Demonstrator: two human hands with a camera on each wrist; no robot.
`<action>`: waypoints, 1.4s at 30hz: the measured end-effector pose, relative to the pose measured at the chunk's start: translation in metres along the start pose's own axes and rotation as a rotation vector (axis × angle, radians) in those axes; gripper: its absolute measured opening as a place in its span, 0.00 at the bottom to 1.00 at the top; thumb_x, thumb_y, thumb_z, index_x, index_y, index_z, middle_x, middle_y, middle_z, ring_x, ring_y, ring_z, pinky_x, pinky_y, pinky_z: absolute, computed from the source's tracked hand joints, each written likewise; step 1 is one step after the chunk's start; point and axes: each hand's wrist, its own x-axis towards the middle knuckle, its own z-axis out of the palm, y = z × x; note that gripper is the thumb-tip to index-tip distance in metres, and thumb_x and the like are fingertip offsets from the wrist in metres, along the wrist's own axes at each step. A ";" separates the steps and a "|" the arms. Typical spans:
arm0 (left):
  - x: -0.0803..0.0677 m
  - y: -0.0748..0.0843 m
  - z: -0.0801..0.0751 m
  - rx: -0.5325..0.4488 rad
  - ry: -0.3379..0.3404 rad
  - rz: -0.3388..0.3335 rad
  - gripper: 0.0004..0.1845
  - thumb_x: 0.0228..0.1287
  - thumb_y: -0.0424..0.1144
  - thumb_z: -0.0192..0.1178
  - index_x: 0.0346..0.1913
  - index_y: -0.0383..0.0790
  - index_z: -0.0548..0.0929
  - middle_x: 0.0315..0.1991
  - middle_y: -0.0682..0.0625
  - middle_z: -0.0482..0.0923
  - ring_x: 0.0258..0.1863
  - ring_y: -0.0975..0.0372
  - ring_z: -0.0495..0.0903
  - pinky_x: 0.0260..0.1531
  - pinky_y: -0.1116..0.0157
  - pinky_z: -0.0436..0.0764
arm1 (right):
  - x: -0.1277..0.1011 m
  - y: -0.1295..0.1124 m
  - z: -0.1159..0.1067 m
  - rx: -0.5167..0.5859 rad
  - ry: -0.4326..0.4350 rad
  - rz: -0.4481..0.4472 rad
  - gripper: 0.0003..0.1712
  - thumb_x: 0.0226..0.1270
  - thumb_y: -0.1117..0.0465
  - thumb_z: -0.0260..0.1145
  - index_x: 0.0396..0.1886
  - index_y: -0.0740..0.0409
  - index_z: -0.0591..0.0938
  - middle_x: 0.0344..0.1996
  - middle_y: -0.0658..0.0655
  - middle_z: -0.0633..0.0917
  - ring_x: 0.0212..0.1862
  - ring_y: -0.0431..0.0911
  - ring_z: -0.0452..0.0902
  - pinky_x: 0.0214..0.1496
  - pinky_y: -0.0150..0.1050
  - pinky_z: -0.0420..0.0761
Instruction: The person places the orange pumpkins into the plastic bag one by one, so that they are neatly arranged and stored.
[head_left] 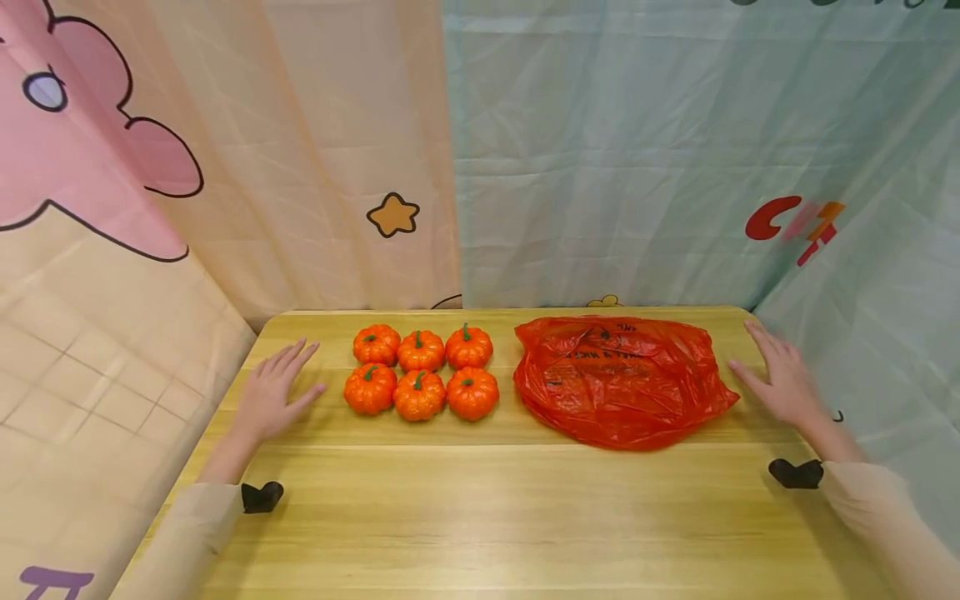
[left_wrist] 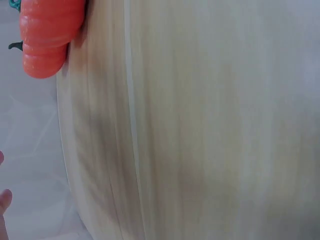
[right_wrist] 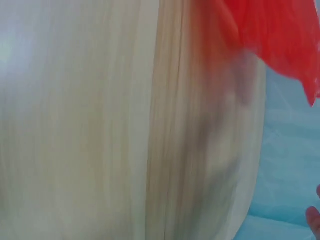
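Pumpkins point(head_left: 420, 371) — six small orange ones in two rows — sit just left of the red plastic bag point(head_left: 618, 379). My left hand point(head_left: 272, 392) and right hand point(head_left: 780, 379) lie flat, fingers spread, holding nothing. Judged step: before the first grasp — next, open the bag.

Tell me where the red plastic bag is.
In the head view, the red plastic bag lies flat on the table's far right, between the six pumpkins and the right hand.
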 end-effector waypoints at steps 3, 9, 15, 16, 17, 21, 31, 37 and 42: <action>0.003 0.007 0.005 -0.063 0.039 -0.009 0.35 0.61 0.47 0.61 0.70 0.40 0.66 0.67 0.33 0.65 0.64 0.37 0.64 0.60 0.37 0.60 | 0.000 -0.008 0.004 0.115 0.016 0.027 0.38 0.69 0.58 0.60 0.74 0.64 0.56 0.65 0.79 0.64 0.61 0.74 0.57 0.64 0.71 0.51; 0.005 0.021 0.016 -0.245 0.109 -0.047 0.32 0.61 0.41 0.63 0.67 0.34 0.68 0.64 0.32 0.69 0.63 0.37 0.66 0.60 0.37 0.61 | 0.002 -0.024 0.010 0.288 -0.007 0.118 0.37 0.71 0.61 0.58 0.74 0.64 0.54 0.63 0.76 0.65 0.56 0.40 0.64 0.55 0.38 0.64; -0.005 0.037 0.028 -0.425 0.116 -0.114 0.32 0.62 0.37 0.62 0.69 0.35 0.66 0.65 0.33 0.67 0.63 0.38 0.63 0.60 0.37 0.58 | 0.000 -0.035 0.017 0.383 -0.064 0.157 0.38 0.70 0.62 0.59 0.75 0.60 0.54 0.66 0.54 0.65 0.53 0.24 0.59 0.48 0.23 0.65; -0.006 0.039 0.030 -0.454 0.106 -0.128 0.32 0.63 0.37 0.62 0.69 0.36 0.65 0.66 0.33 0.66 0.64 0.38 0.62 0.60 0.37 0.58 | 0.000 -0.036 0.018 0.393 -0.065 0.159 0.38 0.70 0.62 0.59 0.75 0.60 0.55 0.66 0.53 0.65 0.53 0.25 0.59 0.48 0.22 0.66; -0.007 0.042 0.031 -0.482 0.100 -0.138 0.33 0.63 0.36 0.62 0.70 0.36 0.65 0.67 0.33 0.65 0.65 0.38 0.61 0.60 0.37 0.57 | 0.000 -0.037 0.019 0.399 -0.066 0.162 0.37 0.70 0.62 0.59 0.75 0.60 0.55 0.67 0.54 0.65 0.53 0.25 0.60 0.48 0.20 0.66; -0.005 0.050 0.036 -0.581 0.050 -0.209 0.35 0.63 0.37 0.62 0.72 0.40 0.61 0.71 0.36 0.60 0.68 0.40 0.55 0.62 0.37 0.55 | 0.000 -0.039 0.021 0.431 -0.076 0.166 0.37 0.70 0.62 0.59 0.74 0.60 0.56 0.68 0.71 0.60 0.52 0.24 0.62 0.47 0.13 0.65; 0.001 0.065 0.046 -0.670 -0.026 -0.312 0.42 0.60 0.42 0.66 0.74 0.42 0.56 0.73 0.38 0.54 0.68 0.44 0.54 0.63 0.43 0.58 | -0.001 -0.033 0.025 0.447 -0.143 0.221 0.37 0.71 0.61 0.58 0.74 0.63 0.55 0.65 0.76 0.62 0.47 0.23 0.62 0.41 0.14 0.71; 0.003 0.067 0.053 -0.743 -0.023 -0.342 0.43 0.58 0.40 0.68 0.74 0.43 0.57 0.73 0.41 0.56 0.67 0.47 0.58 0.65 0.44 0.60 | -0.004 -0.031 0.030 0.470 -0.187 0.252 0.36 0.72 0.59 0.57 0.74 0.62 0.55 0.66 0.77 0.59 0.46 0.21 0.62 0.40 0.17 0.74; 0.002 0.065 0.058 -0.775 -0.029 -0.349 0.44 0.56 0.37 0.70 0.73 0.42 0.58 0.73 0.41 0.55 0.71 0.45 0.56 0.68 0.41 0.56 | -0.005 -0.031 0.033 0.492 -0.187 0.250 0.36 0.72 0.58 0.57 0.74 0.60 0.55 0.65 0.72 0.60 0.47 0.21 0.64 0.41 0.17 0.75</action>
